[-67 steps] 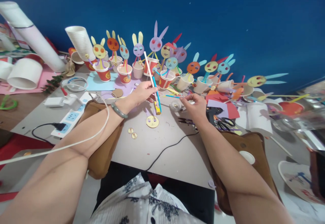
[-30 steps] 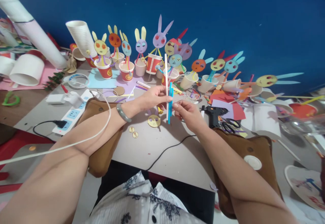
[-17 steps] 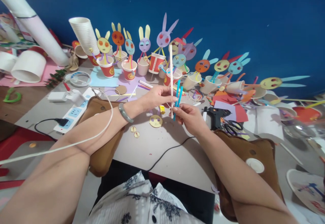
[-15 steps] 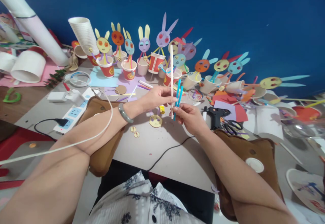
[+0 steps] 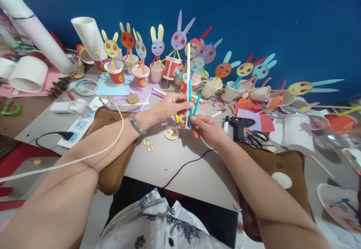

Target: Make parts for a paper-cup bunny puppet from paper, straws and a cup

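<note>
My left hand [image 5: 176, 106] pinches a long pale stick [image 5: 188, 68] that stands upright, at its lower half. One blue strip [image 5: 190, 94] lies right along the stick, nearly parallel, with its top well below the stick's top. My right hand [image 5: 203, 125] is closed round the lower ends of the sticks and also holds a second blue strip [image 5: 197, 104], which leans away to the right. Below the hands, a round yellow paper face [image 5: 171, 132] lies on the table, with two small yellow discs [image 5: 148, 145] to its left.
Paper rabbit figures in cups [image 5: 141, 76] line the blue wall. A power strip [image 5: 76, 125] and brown cushion [image 5: 113, 158] are at left. A black glue gun [image 5: 239, 126], scissors [image 5: 258, 139] and another brown cushion [image 5: 278, 189] are at right. A black cord [image 5: 184, 165] crosses the table.
The blue strips have spread apart; one now stands against the pale stick and the other tilts right. The camera view has shifted slightly.
</note>
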A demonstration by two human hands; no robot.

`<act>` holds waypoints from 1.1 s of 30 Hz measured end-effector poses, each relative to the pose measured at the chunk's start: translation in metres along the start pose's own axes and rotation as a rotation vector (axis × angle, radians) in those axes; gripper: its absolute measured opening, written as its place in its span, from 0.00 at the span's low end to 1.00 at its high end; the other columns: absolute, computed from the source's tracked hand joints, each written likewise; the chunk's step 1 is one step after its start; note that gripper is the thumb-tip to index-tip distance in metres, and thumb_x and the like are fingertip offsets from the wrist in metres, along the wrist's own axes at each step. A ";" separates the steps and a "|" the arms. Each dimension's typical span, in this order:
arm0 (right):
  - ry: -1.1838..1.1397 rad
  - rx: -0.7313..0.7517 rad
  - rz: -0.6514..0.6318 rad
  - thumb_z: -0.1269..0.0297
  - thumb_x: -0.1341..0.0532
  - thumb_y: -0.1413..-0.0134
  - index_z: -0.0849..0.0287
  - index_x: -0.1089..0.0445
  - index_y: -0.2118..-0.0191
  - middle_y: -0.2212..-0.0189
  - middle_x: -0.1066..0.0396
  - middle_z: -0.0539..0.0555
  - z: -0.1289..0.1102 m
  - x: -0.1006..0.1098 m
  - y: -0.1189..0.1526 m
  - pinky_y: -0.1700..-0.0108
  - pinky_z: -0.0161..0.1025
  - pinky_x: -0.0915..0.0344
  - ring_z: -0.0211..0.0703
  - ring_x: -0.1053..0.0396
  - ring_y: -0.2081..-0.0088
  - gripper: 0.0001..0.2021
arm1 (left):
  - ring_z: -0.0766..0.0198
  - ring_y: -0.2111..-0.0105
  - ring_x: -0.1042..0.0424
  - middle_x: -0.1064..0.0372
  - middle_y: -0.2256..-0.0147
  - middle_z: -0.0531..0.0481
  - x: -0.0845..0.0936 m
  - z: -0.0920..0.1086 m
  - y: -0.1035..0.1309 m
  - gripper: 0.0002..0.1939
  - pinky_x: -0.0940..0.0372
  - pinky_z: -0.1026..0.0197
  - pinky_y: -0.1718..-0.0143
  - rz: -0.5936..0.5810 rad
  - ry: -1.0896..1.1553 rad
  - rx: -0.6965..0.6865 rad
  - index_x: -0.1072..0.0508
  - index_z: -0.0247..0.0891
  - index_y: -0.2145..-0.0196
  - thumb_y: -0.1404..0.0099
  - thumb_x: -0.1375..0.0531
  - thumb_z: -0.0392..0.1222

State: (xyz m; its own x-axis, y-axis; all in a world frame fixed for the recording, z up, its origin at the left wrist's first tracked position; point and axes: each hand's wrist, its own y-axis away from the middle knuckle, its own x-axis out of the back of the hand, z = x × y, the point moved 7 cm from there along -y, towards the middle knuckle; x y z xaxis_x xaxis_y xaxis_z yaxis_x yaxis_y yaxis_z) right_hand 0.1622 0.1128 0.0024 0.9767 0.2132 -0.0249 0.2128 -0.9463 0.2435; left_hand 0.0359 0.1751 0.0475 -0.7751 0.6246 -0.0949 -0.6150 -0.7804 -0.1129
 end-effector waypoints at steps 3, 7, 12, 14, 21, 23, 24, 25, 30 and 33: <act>-0.003 0.000 -0.010 0.40 0.29 0.53 0.59 0.25 0.71 0.85 0.33 0.48 0.000 -0.003 0.001 0.79 0.33 0.46 0.33 0.40 0.83 0.23 | 0.75 0.79 0.35 0.34 0.78 0.56 0.000 0.001 0.000 0.15 0.40 0.68 0.76 0.004 0.016 0.013 0.28 0.33 0.72 0.38 0.31 0.47; -0.045 0.016 0.000 0.42 0.28 0.54 0.59 0.25 0.69 0.77 0.25 0.51 -0.002 -0.005 0.001 0.80 0.34 0.48 0.31 0.40 0.83 0.22 | 0.74 0.79 0.33 0.32 0.78 0.55 -0.006 0.003 0.002 0.18 0.36 0.67 0.74 -0.070 0.042 0.069 0.29 0.33 0.71 0.38 0.31 0.51; -0.039 0.022 0.036 0.42 0.28 0.55 0.59 0.25 0.70 0.75 0.23 0.53 -0.002 -0.003 0.001 0.81 0.34 0.50 0.31 0.41 0.83 0.22 | 0.69 0.78 0.26 0.29 0.76 0.53 -0.013 0.006 0.004 0.19 0.32 0.63 0.72 -0.174 0.029 0.080 0.29 0.33 0.69 0.41 0.29 0.51; -0.036 0.031 0.048 0.43 0.28 0.55 0.59 0.25 0.70 0.74 0.23 0.53 -0.001 -0.002 0.000 0.81 0.34 0.50 0.31 0.42 0.83 0.22 | 0.68 0.76 0.25 0.27 0.73 0.51 -0.013 0.007 0.004 0.20 0.32 0.64 0.72 -0.193 0.020 0.057 0.28 0.32 0.68 0.44 0.27 0.50; -0.048 0.048 0.015 0.45 0.27 0.53 0.59 0.23 0.70 0.74 0.24 0.52 0.000 -0.003 -0.001 0.81 0.33 0.50 0.30 0.42 0.83 0.19 | 0.71 0.77 0.28 0.28 0.74 0.53 -0.009 0.002 0.001 0.19 0.34 0.66 0.73 -0.157 0.014 0.034 0.27 0.31 0.68 0.46 0.26 0.48; -0.053 0.037 0.007 0.45 0.27 0.54 0.59 0.23 0.68 0.75 0.24 0.52 0.000 -0.004 -0.001 0.81 0.33 0.49 0.30 0.42 0.83 0.20 | 0.72 0.78 0.29 0.28 0.74 0.53 -0.009 0.000 0.001 0.19 0.35 0.67 0.74 -0.152 0.020 0.041 0.28 0.32 0.69 0.45 0.27 0.48; -0.055 0.032 0.008 0.45 0.27 0.54 0.59 0.23 0.68 0.75 0.23 0.52 0.000 -0.004 0.000 0.81 0.33 0.49 0.30 0.42 0.83 0.20 | 0.73 0.78 0.29 0.28 0.74 0.53 -0.010 -0.001 0.001 0.18 0.35 0.67 0.74 -0.150 0.026 0.049 0.29 0.32 0.70 0.43 0.28 0.48; -0.056 0.028 0.011 0.45 0.27 0.55 0.59 0.23 0.68 0.75 0.23 0.52 0.000 -0.004 0.000 0.81 0.33 0.49 0.30 0.42 0.83 0.20 | 0.73 0.79 0.29 0.28 0.74 0.53 -0.010 -0.001 0.002 0.18 0.34 0.67 0.74 -0.150 0.035 0.060 0.29 0.32 0.70 0.42 0.29 0.49; -0.063 0.010 0.009 0.45 0.26 0.56 0.59 0.22 0.66 0.74 0.22 0.52 -0.001 -0.004 0.001 0.81 0.33 0.48 0.31 0.40 0.83 0.21 | 0.72 0.79 0.27 0.30 0.77 0.54 -0.011 0.000 0.004 0.18 0.31 0.66 0.73 -0.131 0.051 0.124 0.30 0.32 0.71 0.33 0.35 0.50; -0.065 0.008 -0.010 0.45 0.27 0.55 0.59 0.21 0.66 0.72 0.21 0.54 -0.001 -0.006 0.001 0.80 0.33 0.46 0.31 0.38 0.83 0.20 | 0.71 0.80 0.27 0.29 0.77 0.53 -0.012 0.001 0.004 0.19 0.31 0.66 0.73 -0.139 0.050 0.133 0.31 0.33 0.71 0.32 0.36 0.51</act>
State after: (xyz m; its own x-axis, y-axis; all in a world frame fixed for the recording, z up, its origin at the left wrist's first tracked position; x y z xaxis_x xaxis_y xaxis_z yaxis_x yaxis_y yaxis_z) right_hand 0.1569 0.1109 0.0036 0.9741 0.2070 -0.0906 0.2229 -0.9461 0.2351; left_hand 0.0425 0.1643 0.0491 -0.6753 0.7249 -0.1364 -0.7320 -0.6813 0.0034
